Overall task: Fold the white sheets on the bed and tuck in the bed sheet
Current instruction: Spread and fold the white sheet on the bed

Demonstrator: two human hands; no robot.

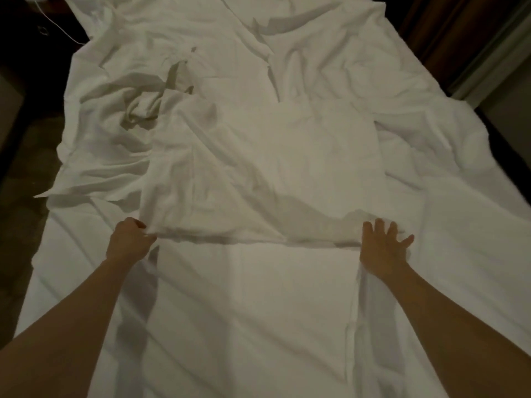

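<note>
Two hands: left hand (129, 239); right hand (382, 248); one bed (431, 196).

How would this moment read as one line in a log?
step: folding sheet | left hand: grips near corner | right hand: fingers spread on other corner | bed: rumpled

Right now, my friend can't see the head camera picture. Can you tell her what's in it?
Two bare arms reach over a bed covered in rumpled white sheets: the left hand grips one corner of a partly folded white sheet, while the right hand lies with fingers spread at the other corner. More crumpled white cloth sits farther up the bed, with dark floor alongside.
</note>
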